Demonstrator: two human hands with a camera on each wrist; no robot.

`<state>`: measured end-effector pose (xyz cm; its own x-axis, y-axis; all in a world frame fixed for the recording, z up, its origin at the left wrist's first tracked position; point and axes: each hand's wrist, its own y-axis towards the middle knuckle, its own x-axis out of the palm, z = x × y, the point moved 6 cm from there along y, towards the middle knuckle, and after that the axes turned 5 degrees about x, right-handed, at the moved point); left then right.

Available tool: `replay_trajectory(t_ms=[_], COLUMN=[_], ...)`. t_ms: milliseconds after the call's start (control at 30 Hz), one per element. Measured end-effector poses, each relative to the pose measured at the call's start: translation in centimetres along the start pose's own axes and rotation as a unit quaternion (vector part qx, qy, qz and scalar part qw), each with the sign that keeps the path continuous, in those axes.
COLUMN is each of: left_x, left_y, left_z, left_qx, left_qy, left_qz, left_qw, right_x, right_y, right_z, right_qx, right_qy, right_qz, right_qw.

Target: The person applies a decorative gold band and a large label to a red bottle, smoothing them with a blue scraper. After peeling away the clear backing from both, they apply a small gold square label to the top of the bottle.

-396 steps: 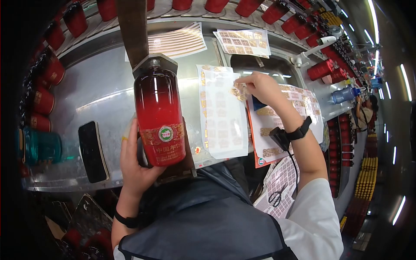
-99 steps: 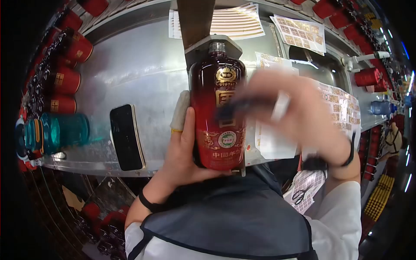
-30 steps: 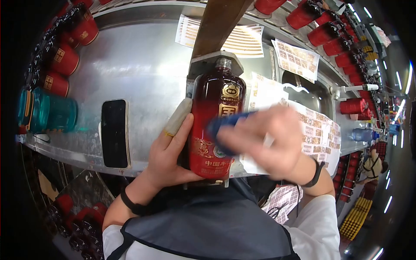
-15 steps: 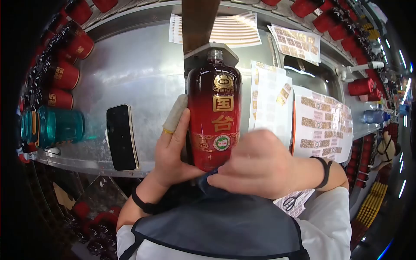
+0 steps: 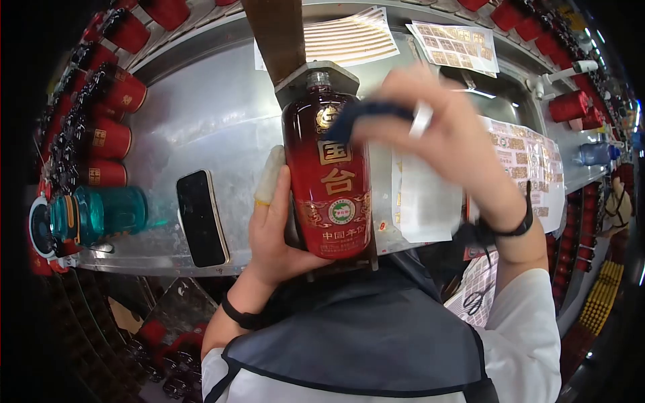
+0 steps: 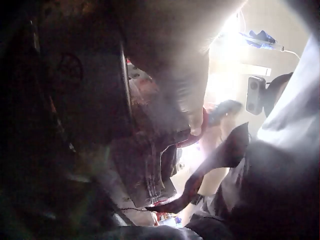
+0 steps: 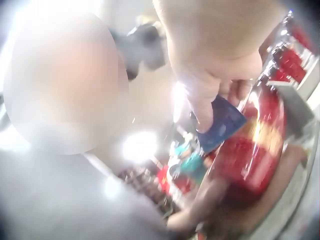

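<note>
A red bottle (image 5: 329,178) with a dark top, gold characters and a patterned lower band leans on a holder with an angular grey plate (image 5: 346,79). My left hand (image 5: 272,238) holds it from the left, its thumb along the base and its fingers up the side. A pale cot (image 5: 270,176) covers one finger. My right hand (image 5: 447,124), blurred, pinches a flat dark blue scraper (image 5: 359,119). The scraper overlaps the gold emblem near the bottle's shoulder in the head view. In the right wrist view the blue scraper (image 7: 222,124) lies close over the bottle (image 7: 260,132).
Sticker sheets lie right of the bottle: a white backing sheet (image 5: 426,211) and gold-printed sheets (image 5: 531,168). More sheets (image 5: 349,41) lie behind. A phone (image 5: 203,218) and teal jug (image 5: 111,209) are at left. Red cups (image 5: 111,139) line the edges. Scissors (image 5: 474,302) lie low right.
Compared with the earliest frame, gold emblem and characters now show on the bottle. My right hand went from a sticker sheet to the bottle, and lately from its base up to its shoulder with the scraper.
</note>
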<state>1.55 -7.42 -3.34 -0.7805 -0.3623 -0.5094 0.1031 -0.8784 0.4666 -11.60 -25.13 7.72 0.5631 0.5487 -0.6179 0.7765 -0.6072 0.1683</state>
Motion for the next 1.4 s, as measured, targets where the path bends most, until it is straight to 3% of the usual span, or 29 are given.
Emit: replay_trajectory(t_ms=[67, 100, 167, 233, 267, 333, 433, 467, 500, 567, 600, 667, 700, 733, 800, 867, 933, 967, 1000, 1033, 1100, 1133, 1200, 1233, 1267, 1300, 1333, 1367, 1400], left_x=[-0.1, -0.1, 0.1, 0.0, 0.0, 0.0, 0.1, 0.1, -0.3, -0.1, -0.1, -0.3, -0.1, -0.2, -0.2, 0.1, 0.4, 0.7, 1.0, 0.3, 0.4, -0.1, -0.1, -0.1, -0.1, -0.1, -0.1, 0.4, 0.5], left_y=[0.1, 0.3, -0.1, 0.2, 0.1, 0.1, -0.4, -0.5, 0.4, 0.2, 0.0, 0.2, 0.8, 0.6, 0.1, -0.5, -0.8, -1.4, -2.0, -0.4, -0.2, 0.3, 0.1, 0.0, 0.1, 0.2, 0.0, -1.2, -1.0], left_z=[0.0, 0.2, -0.3, -0.3, -0.2, 0.1, -0.7, -0.8, 0.2, -0.2, -0.4, 0.0, 0.7, 0.7, 0.0, -1.0, -1.5, -2.2, -2.7, -0.3, 0.0, 0.4, 0.1, -0.1, -0.1, -0.2, -0.4, -1.4, -1.3], left_qx=[0.007, 0.018, 0.016, 0.01, 0.008, 0.01, 0.001, -0.008, 0.006, 0.005, 0.001, 0.028, 0.031, 0.033, 0.013, 0.018, 0.025, -0.036, -0.097, -0.012, 0.001, 0.011, 0.004, -0.003, 0.001, 0.001, 0.001, -0.042, -0.038], left_qy=[0.0, -0.014, 0.001, 0.0, 0.0, -0.007, -0.025, -0.019, 0.018, 0.013, 0.01, 0.013, 0.0, 0.009, 0.02, 0.016, 0.011, 0.011, 0.012, -0.011, 0.011, 0.033, 0.028, 0.021, 0.016, 0.001, -0.013, 0.001, -0.004], left_qz=[-0.009, -0.025, -0.017, -0.014, -0.015, -0.031, -0.007, -0.01, -0.016, -0.015, -0.018, -0.026, 0.0, -0.015, -0.01, -0.015, -0.018, -0.046, -0.077, -0.039, -0.032, -0.033, -0.022, -0.013, -0.007, -0.011, -0.015, -0.024, -0.021], left_qw=[1.0, 0.999, 1.0, 1.0, 1.0, 0.999, 1.0, 1.0, 1.0, 1.0, 1.0, 0.999, 1.0, 0.999, 1.0, 1.0, 0.999, 0.998, 0.992, 0.999, 0.999, 0.999, 0.999, 1.0, 1.0, 1.0, 1.0, 0.999, 0.999], right_x=[-1.2, -0.4, 4.4, 7.0, 6.2, 1.5, -0.4, 2.4, 5.1, 8.2, 7.4, 6.1, 2.5, 1.8, 0.2, 5.5, 8.3, 7.4, 6.6, 4.2, -0.5, -2.5, -0.3, 3.8, 5.4, 7.6, 7.1, 8.5, 7.2], right_y=[0.3, -0.4, -5.0, -7.8, -7.4, -0.2, 0.6, -0.9, -2.9, -9.9, -8.8, -2.9, -0.4, -0.2, 0.2, -4.3, -8.6, -8.6, -7.1, -3.3, 2.2, 2.7, 0.6, -1.2, -3.8, -7.2, -7.5, -6.2, -2.9], right_z=[-0.8, -1.1, -3.6, -6.5, -5.5, -1.4, -2.2, -1.9, -4.8, -5.2, -6.8, -5.7, -3.1, -2.7, -3.3, -4.8, -6.7, -6.7, -6.2, -4.1, -0.3, 0.1, -1.9, -3.7, -4.1, -4.8, -7.4, -6.6, -6.6], right_qx=[0.045, 0.043, -0.152, -0.34, -0.34, -0.073, -0.24, -0.191, -0.245, -0.434, -0.369, -0.202, -0.206, -0.206, -0.247, -0.258, -0.488, -0.393, -0.391, -0.29, -0.077, -0.117, -0.238, -0.175, -0.176, -0.317, -0.44, -0.294, -0.122], right_qy=[-0.305, -0.305, -0.201, -0.087, -0.085, -0.011, -0.247, -0.128, -0.348, -0.18, -0.153, -0.22, -0.076, -0.078, -0.274, -0.24, -0.163, -0.17, -0.169, -0.077, 0.025, -0.131, -0.247, -0.415, -0.423, -0.256, -0.074, -0.231, -0.368], right_qz=[0.037, 0.038, -0.034, -0.106, -0.106, -0.068, 0.15, 0.026, -0.205, -0.042, -0.16, -0.254, -0.034, -0.031, 0.12, -0.139, -0.061, -0.156, -0.156, -0.107, 0.015, 0.139, 0.146, -0.011, -0.012, -0.065, -0.117, -0.308, -0.473], right_qw=[0.951, 0.951, 0.967, 0.93, 0.93, 0.995, 0.927, 0.973, 0.881, 0.882, 0.903, 0.92, 0.975, 0.975, 0.922, 0.926, 0.855, 0.89, 0.891, 0.948, 0.997, 0.975, 0.928, 0.893, 0.889, 0.911, 0.887, 0.875, 0.791])
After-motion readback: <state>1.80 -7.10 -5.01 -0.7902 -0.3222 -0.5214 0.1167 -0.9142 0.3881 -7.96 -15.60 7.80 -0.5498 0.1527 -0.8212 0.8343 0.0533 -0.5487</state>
